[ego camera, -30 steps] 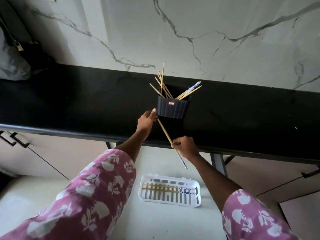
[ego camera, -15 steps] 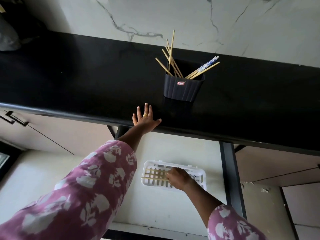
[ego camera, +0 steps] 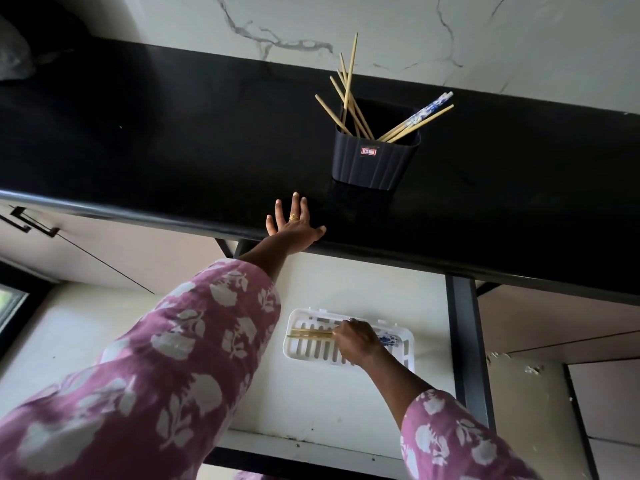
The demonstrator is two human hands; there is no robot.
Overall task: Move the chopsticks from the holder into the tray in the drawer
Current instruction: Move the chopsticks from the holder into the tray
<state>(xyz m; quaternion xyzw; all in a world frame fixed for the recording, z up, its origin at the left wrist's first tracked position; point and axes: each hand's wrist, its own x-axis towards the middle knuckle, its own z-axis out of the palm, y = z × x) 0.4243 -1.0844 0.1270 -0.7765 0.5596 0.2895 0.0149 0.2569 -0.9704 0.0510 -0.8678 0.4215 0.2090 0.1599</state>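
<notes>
A dark ribbed holder [ego camera: 375, 161] stands on the black counter [ego camera: 173, 150] with several wooden chopsticks [ego camera: 349, 95] and a blue-patterned pair [ego camera: 427, 110] sticking out of it. Below, in the open drawer [ego camera: 346, 403], lies a white slotted tray [ego camera: 311, 351]. Wooden chopsticks [ego camera: 310, 333] lie across the tray, and blue-patterned ends [ego camera: 388, 340] show to the right of my hand. My right hand [ego camera: 356, 341] is down in the tray, its fingers curled onto the chopsticks' middle. My left hand [ego camera: 294, 225] rests flat on the counter's front edge, fingers spread, left of the holder.
A marble wall [ego camera: 381, 29] rises behind the counter. Cabinet fronts with a black handle [ego camera: 31, 223] sit at the left under the counter edge. A dark metal drawer frame [ego camera: 465, 341] runs down the drawer's right side. A grey bag [ego camera: 14, 53] lies at the far left.
My right hand carried a chopstick from the counter edge down into the tray and now stays on it. My left hand left the holder and lies flat on the counter.
</notes>
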